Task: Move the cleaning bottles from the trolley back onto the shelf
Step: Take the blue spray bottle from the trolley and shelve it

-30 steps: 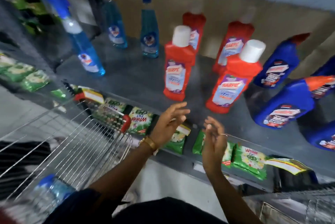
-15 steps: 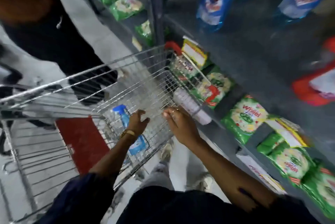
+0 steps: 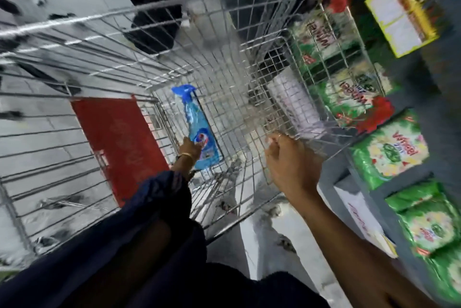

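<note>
A blue spray bottle (image 3: 198, 130) with a blue trigger head lies on the bottom of the wire trolley (image 3: 149, 41). My left hand (image 3: 189, 149) is deep inside the basket, resting against the bottle's lower half near its label; whether the fingers close around it is hidden. My right hand (image 3: 290, 160) grips the trolley's near wire rim with fingers curled over it. The shelf with the other cleaning bottles is out of view.
Green detergent packets (image 3: 389, 150) fill the low shelf on the right, with a yellow box (image 3: 401, 12) above. A red panel (image 3: 117, 143) sits at the trolley's left. Another person's dark legs (image 3: 154, 3) stand beyond the trolley on the grey floor.
My view swung down from the shelf into the trolley. My left hand reached down to the spray bottle, and my right hand took hold of the trolley rim.
</note>
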A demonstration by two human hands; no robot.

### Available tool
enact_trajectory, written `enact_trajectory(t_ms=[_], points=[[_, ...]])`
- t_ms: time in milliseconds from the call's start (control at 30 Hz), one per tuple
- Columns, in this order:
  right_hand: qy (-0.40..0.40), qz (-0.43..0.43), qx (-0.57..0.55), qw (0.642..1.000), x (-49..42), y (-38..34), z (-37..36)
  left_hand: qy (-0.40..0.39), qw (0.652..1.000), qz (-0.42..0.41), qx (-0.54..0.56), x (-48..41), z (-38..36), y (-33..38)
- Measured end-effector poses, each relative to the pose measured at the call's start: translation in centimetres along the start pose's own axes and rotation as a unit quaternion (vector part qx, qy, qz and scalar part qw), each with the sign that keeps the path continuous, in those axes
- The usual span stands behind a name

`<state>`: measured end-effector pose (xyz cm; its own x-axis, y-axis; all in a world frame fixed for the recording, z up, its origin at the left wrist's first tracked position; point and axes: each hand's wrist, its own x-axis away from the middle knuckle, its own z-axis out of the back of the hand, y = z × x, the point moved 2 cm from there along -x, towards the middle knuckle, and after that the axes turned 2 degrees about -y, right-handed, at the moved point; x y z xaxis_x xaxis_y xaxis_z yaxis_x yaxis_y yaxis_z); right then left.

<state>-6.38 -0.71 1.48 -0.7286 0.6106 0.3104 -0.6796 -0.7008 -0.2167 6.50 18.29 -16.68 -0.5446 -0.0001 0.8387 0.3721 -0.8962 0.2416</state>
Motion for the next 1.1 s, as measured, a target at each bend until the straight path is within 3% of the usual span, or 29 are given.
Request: enact_trajectory(t_ms=[267, 400, 500, 633, 800, 867, 1100], points=[[-0.001, -0.003, -0.013, 1.0, 0.3, 0.0, 0.2, -0.027, 0.99, 0.007, 0.136, -0.1, -0.4, -0.3], [-0.011, 0.005, -0.034, 0.999, 0.3, 0.0, 0.3, -0.05, 0.988, -0.072, 0.129, 2.5, 0.1, 2.0], [-0.033, 0.009, -0.158, 0.987, 0.4, -0.1, 1.4, -0.085, 0.961, -0.151, 0.216, 6.8, 1.3, 4.9], [-0.102, -0.029, -0.445, 0.889, 0.0, 1.2, 4.5, -0.114, 0.908, -0.269, 0.301, 14.6, 3.6, 9.3], [-0.16, 0.02, -0.61, 0.776, 1.5, 3.5, 9.8, -0.15, 0.837, -0.396, 0.346, 24.4, 5.1, 14.2], [-0.129, 0.011, -0.649, 0.75, 2.9, 4.8, 11.8, -0.177, 0.817, -0.424, 0.35, 27.5, 4.7, 15.5], [-0.009, -0.041, -0.703, 0.71, 7.8, 11.5, 15.8, -0.25, 0.774, -0.484, 0.322, 33.4, 0.3, 19.1]])
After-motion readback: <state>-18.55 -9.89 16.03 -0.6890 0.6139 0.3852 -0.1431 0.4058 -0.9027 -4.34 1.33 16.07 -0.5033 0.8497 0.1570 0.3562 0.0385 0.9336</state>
